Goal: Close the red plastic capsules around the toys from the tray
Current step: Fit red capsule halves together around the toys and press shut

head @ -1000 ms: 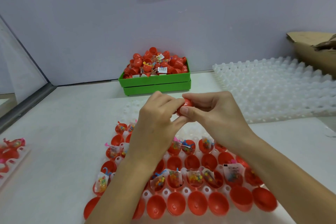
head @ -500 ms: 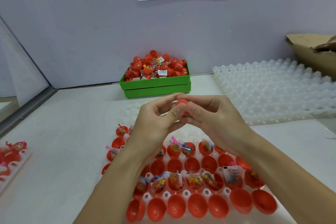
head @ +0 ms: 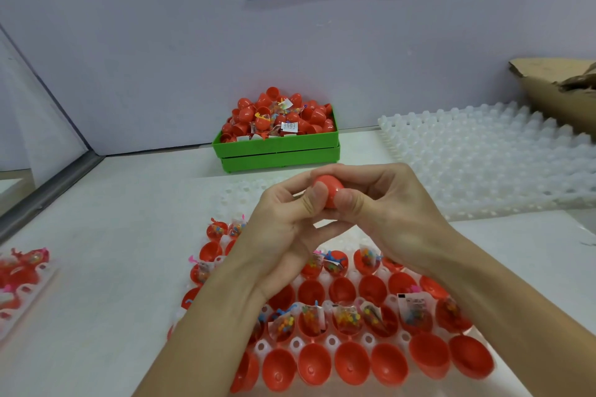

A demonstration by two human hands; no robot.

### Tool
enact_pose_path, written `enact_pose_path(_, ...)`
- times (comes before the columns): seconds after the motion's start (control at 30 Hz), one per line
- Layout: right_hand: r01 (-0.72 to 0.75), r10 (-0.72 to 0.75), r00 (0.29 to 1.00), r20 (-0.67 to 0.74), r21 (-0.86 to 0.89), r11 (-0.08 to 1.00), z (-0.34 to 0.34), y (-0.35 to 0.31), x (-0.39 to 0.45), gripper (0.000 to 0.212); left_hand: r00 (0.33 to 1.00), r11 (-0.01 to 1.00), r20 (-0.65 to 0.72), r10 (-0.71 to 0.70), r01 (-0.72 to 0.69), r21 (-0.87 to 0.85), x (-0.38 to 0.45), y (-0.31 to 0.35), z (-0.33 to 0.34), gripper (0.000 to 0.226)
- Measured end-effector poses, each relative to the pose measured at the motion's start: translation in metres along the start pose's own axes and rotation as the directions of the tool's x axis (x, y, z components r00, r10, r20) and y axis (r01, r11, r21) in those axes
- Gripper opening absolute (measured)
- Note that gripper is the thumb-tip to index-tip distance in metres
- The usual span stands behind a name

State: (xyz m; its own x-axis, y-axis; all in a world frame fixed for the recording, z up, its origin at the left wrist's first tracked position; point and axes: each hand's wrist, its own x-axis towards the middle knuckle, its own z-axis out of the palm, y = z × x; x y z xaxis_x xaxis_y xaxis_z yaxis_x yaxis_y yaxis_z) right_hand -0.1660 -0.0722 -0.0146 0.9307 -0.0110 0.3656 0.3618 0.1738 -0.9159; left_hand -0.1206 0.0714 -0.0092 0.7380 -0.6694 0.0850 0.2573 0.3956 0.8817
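Both hands hold one red capsule (head: 329, 187) above the tray, at the middle of the head view. My left hand (head: 283, 229) curls round it from the left with the thumb pressing its front. My right hand (head: 383, 206) grips it from the right, thumb on its lower side. Most of the capsule is hidden by fingers. Below the hands lies the white tray (head: 364, 340) with rows of open red capsule halves (head: 351, 364). Several halves hold bagged toys (head: 346, 319).
A green bin (head: 279, 151) heaped with red capsules stands at the back by the wall. A white dimpled tray (head: 490, 158) lies at the right, a cardboard box (head: 561, 90) behind it. Another tray with red capsules (head: 19, 274) sits at the left edge.
The hands have risen a little and turned the capsule. The thumbs now press on its front, and more of its red shell shows between the fingers.
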Motion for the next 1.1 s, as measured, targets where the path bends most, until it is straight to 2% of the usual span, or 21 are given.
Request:
enact_pose_path(0.2,0.044,-0.045,0.999,-0.013,-0.041,0.998,0.001,-0.001,-0.004,0.033,0.996,0.997,-0.078,0.053,-0.049,0.054,0.000,-0.002,0.002,0.057)
enact_pose_path(0.4,0.030,-0.032,0.999,-0.017,-0.099,0.995,-0.002,-0.001,0.001,0.026,0.998,1.000,-0.059,-0.001,0.001,0.001,0.001,-0.005,0.004,0.035)
enact_pose_path(0.47,0.050,-0.063,0.996,-0.061,-0.194,0.980,-0.005,0.000,0.001,0.034,0.996,1.000,-0.094,-0.011,0.011,0.002,0.001,-0.004,0.004,0.033)
enact_pose_path(0.53,0.077,-0.124,0.987,-0.100,-0.381,0.921,-0.008,0.000,0.001,0.038,0.987,0.997,-0.160,0.001,0.012,0.078,0.002,-0.003,0.003,0.030)
enact_pose_path(0.6,0.076,-0.180,0.978,-0.109,-0.614,0.786,-0.010,0.003,0.000,0.037,0.979,0.989,-0.204,0.013,0.017,0.147,0.002,-0.002,0.001,0.027)
enact_pose_path(0.63,0.074,-0.200,0.974,-0.106,-0.688,0.722,-0.009,0.004,0.000,0.039,0.976,0.985,-0.215,0.017,0.021,0.174,0.003,-0.002,0.001,0.026)
enact_pose_path(0.7,0.085,-0.226,0.970,-0.089,-0.746,0.660,-0.007,0.007,-0.002,0.047,0.973,0.973,-0.229,0.034,0.020,0.229,0.003,-0.003,-0.001,0.026)
enact_pose_path(0.8,0.114,-0.221,0.974,-0.046,-0.746,0.657,-0.006,0.008,-0.004,0.057,0.967,0.969,-0.249,0.050,0.013,0.247,0.003,-0.004,-0.003,0.025)
enact_pose_path(0.93,0.071,-0.151,0.985,-0.081,-0.611,0.788,-0.011,0.005,-0.001,0.062,0.966,0.992,-0.257,0.037,-0.005,0.125,0.005,-0.002,-0.005,0.024)
enact_pose_path(1.03,0.054,-0.137,0.984,-0.117,-0.533,0.844,-0.015,0.002,0.001,0.049,0.969,1.000,-0.245,0.020,-0.021,-0.002,0.006,-0.001,-0.005,0.024)
enact_pose_path(1.1,0.068,-0.153,0.981,-0.116,-0.533,0.843,-0.016,0.000,0.001,0.035,0.975,0.999,-0.223,0.010,-0.022,-0.050,0.006,-0.001,-0.004,0.026)
